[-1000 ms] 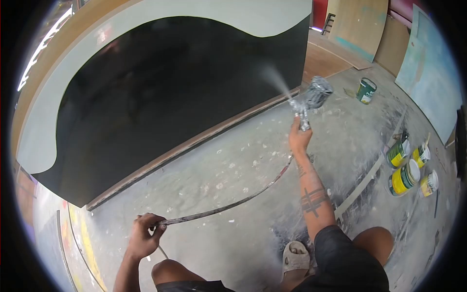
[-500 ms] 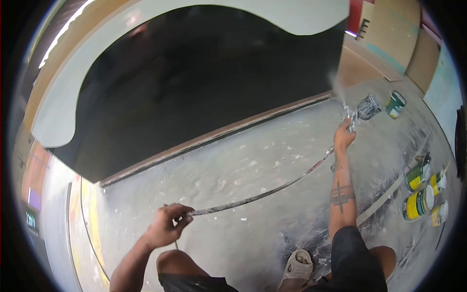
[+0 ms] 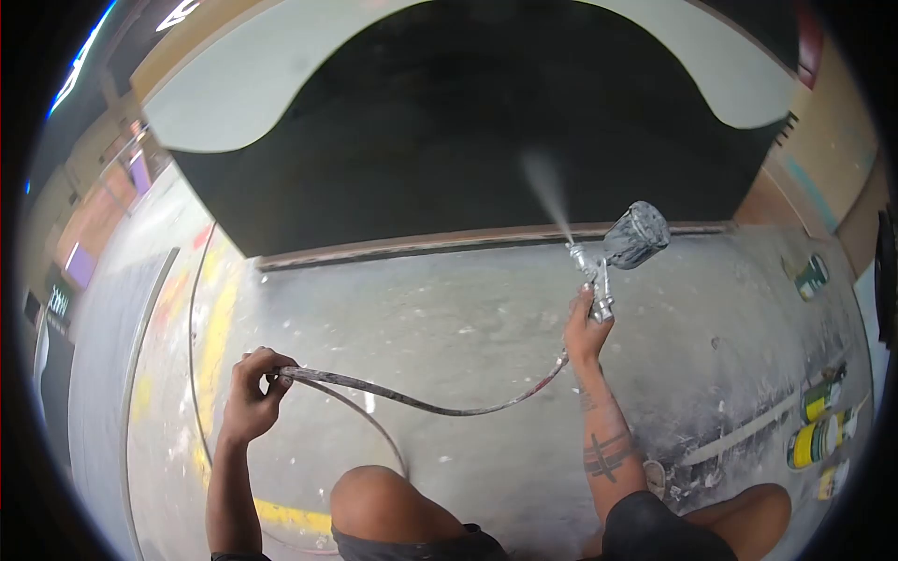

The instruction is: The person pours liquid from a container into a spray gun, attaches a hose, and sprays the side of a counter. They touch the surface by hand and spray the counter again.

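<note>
A metal spray gun (image 3: pixel 589 276) with a paint-smeared cup (image 3: pixel 637 235) is gripped in my right hand (image 3: pixel 587 327), at the right of the middle. A pale mist fans from its nozzle toward the lower part of a large black panel (image 3: pixel 449 140), which has a wavy white border (image 3: pixel 210 112). From the gun's handle, a paint-stained air hose (image 3: pixel 440 409) sags across to my left hand (image 3: pixel 254 388). That hand's fingers are closed around the hose at the left, above the floor. The hose loops back down behind my knee.
Several paint cans (image 3: pixel 812 441) stand on the floor at the right, with a green can (image 3: pixel 810 277) farther back. The concrete floor (image 3: pixel 440 318) has white specks and yellow marks. Boards (image 3: pixel 832 164) lean at the back right. A grey sheet (image 3: pixel 108 365) lies at the left.
The spray gun has swung left along the panel's lower edge, still spraying. My left hand has moved left with the hose, which sags more. The view has turned and shifted too.
</note>
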`<state>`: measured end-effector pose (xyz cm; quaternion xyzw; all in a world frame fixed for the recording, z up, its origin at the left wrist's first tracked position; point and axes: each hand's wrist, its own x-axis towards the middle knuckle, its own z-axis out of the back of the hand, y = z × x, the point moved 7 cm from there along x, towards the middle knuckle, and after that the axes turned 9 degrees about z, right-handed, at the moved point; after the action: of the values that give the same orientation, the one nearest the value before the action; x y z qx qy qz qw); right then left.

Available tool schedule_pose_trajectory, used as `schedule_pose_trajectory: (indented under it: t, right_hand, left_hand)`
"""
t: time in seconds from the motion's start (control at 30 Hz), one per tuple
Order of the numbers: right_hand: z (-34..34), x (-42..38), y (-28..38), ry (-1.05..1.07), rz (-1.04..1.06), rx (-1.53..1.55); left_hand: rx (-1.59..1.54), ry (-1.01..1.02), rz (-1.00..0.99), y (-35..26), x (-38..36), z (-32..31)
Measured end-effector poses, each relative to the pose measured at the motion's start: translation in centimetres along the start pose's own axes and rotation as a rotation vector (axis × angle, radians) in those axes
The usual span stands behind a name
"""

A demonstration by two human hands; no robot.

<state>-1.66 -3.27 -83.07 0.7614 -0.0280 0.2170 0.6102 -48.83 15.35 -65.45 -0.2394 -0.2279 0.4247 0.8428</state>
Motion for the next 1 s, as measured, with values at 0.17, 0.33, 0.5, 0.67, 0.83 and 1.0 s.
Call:
schedule_pose_trajectory:
  t: [0.17,0.33,0.5,0.67,0.83,1.0]
  right_hand:
    - [-12.1,-10.3,2.6,0.266,-0.034,0.017]
    - [-24.1,-18.5,6.0,0.473,0.292,0.002]
    - [-35.2,-23.3,7.4,0.605,0.415,-0.014]
    - [-47.2,-29.6,8.0,0.791,0.425,0.133]
    - [-54.3,-32.8,8.2,1.040,0.426,0.273]
    - [-52.5,-28.8,10.2,1.214,0.386,0.137]
  left_hand:
    - [-0.184,-0.091,0.116,10.9,-5.6,7.0]
    - [-0.374,-0.156,0.187,19.9,-12.6,10.7]
    - [-0.487,-0.202,0.301,25.5,-17.1,13.2]
    - [-0.617,-0.316,0.449,30.3,-21.7,14.6]
    - [-0.598,-0.428,0.518,30.9,-22.1,16.2]
    - [-0.620,-0.404,0.502,28.3,-19.0,15.4]
